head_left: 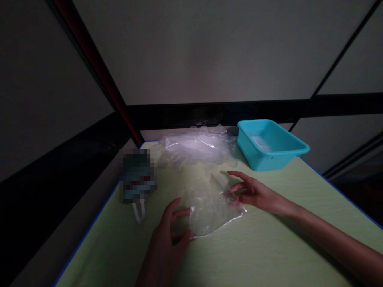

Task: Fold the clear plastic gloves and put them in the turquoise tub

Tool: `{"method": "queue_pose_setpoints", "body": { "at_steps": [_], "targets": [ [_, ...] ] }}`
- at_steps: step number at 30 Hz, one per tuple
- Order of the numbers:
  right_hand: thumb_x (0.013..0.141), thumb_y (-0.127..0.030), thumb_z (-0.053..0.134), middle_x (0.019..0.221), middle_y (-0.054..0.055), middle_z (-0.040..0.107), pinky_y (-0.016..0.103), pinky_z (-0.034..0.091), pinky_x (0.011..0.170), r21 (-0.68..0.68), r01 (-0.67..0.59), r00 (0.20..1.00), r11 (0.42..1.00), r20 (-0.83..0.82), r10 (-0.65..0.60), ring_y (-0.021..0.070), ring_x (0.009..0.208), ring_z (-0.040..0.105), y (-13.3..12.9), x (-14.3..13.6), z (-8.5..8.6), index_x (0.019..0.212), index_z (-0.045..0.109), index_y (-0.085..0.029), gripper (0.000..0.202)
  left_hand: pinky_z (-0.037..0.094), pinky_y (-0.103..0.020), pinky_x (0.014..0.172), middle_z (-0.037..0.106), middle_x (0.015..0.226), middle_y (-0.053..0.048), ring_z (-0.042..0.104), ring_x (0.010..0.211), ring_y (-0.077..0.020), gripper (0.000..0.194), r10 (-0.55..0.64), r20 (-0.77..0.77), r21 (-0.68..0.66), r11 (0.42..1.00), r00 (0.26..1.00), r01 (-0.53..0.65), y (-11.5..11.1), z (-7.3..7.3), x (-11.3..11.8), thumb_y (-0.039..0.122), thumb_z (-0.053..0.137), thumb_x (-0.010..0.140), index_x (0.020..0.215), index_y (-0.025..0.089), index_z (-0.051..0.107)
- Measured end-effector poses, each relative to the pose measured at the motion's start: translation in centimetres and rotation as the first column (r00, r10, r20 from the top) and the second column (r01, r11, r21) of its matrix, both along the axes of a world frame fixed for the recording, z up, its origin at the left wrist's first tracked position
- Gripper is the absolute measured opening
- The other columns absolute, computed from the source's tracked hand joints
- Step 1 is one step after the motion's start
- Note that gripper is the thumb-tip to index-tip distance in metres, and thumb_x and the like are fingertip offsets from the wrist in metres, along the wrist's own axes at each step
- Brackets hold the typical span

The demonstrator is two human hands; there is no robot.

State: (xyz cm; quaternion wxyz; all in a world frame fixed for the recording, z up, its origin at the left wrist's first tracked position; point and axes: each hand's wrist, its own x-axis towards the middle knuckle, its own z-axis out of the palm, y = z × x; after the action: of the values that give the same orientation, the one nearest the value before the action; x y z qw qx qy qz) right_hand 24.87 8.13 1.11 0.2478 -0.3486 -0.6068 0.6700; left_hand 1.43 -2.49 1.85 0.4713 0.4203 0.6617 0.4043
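Note:
A clear plastic bag (209, 211) lies spread between my hands, low over the table, its film wrinkled and shiny along the near edge. My left hand (170, 231) has its thumb at the bag's near left corner, with a fingertip showing against the film there; its upper fingers are curved and apart. On the far side, my right hand (247, 191) grips the bag's right edge between thumb and bent fingers, while the index finger stretches away. The film partly covers those fingertips. Farther back rests a heap of clear plastic bags (197, 145).
A turquoise plastic basin (266, 153) stands at the table's back right, with a pale label inside. At the left edge sits a pixelated dark item (137, 175) with a white strap (138, 211). Behind the blue-edged pale green table (239, 255) rises a panelled wall (209, 52).

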Motion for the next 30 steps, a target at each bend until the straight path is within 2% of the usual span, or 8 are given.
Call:
{"method": "queue_pose_setpoints", "body": {
  "at_steps": [6, 12, 19, 24, 30],
  "targets": [
    [0.069, -0.016, 0.059, 0.085, -0.001, 0.049, 0.025, 0.045, 0.057, 0.152, 0.054, 0.996, 0.987, 0.055, -0.063, 0.0110, 0.065, 0.058, -0.8, 0.3, 0.4, 0.122, 0.023, -0.023, 0.065, 0.051, -0.031, 0.061, 0.055, 0.116, -0.010, 0.065, 0.056, -0.0156, 0.063, -0.025, -0.030, 0.012, 1.000, 0.999, 0.025, 0.0, -0.2, -0.1, 0.029, 0.057, 0.066, 0.122, 0.022, 0.029],
    [0.067, -0.014, 0.056, 0.082, -0.003, 0.046, 0.024, 0.044, 0.052, 0.156, 0.035, 0.998, 0.987, 0.046, -0.043, 0.0091, 0.058, 0.055, -0.9, 0.2, 0.1, 0.121, 0.020, -0.023, 0.066, 0.050, -0.031, 0.058, 0.055, 0.115, -0.009, 0.065, 0.054, -0.0154, 0.064, -0.019, -0.026, 0.012, 1.000, 0.999, 0.019, -0.1, -0.4, -0.2, 0.028, 0.058, 0.066, 0.123, 0.022, 0.029],
    [0.071, -0.013, 0.051, 0.081, -0.003, 0.046, 0.023, 0.042, 0.049, 0.203, 0.066, 0.994, 0.977, 0.074, -0.083, 0.0076, 0.053, 0.054, -1.1, -0.1, -0.2, 0.122, 0.020, -0.023, 0.061, 0.051, -0.031, 0.061, 0.055, 0.114, -0.009, 0.065, 0.055, -0.0156, 0.065, -0.020, -0.043, -0.002, 1.000, 0.999, 0.020, 0.1, -0.4, -0.2, 0.027, 0.058, 0.065, 0.123, 0.022, 0.029],
    [0.072, -0.015, 0.050, 0.084, -0.002, 0.044, 0.024, 0.044, 0.050, 0.199, 0.071, 0.994, 0.977, 0.072, -0.087, 0.0071, 0.053, 0.054, -1.2, 0.0, -0.2, 0.122, 0.019, -0.023, 0.060, 0.051, -0.030, 0.058, 0.056, 0.114, -0.009, 0.064, 0.053, -0.0150, 0.064, -0.003, -0.041, 0.007, 1.000, 0.999, 0.004, 0.1, -0.1, 0.0, 0.027, 0.059, 0.065, 0.122, 0.021, 0.030],
    [0.068, -0.015, 0.055, 0.092, 0.000, 0.042, 0.023, 0.044, 0.048, 0.207, 0.062, 0.991, 0.976, 0.106, -0.085, 0.0069, 0.054, 0.055, -1.4, 0.0, 0.1, 0.123, 0.019, -0.026, 0.067, 0.050, -0.030, 0.060, 0.055, 0.115, -0.010, 0.065, 0.055, -0.0153, 0.065, -0.003, -0.031, 0.000, 1.000, 1.000, 0.003, 0.0, 0.0, 0.0, 0.028, 0.059, 0.065, 0.122, 0.020, 0.029]
  ]
}}
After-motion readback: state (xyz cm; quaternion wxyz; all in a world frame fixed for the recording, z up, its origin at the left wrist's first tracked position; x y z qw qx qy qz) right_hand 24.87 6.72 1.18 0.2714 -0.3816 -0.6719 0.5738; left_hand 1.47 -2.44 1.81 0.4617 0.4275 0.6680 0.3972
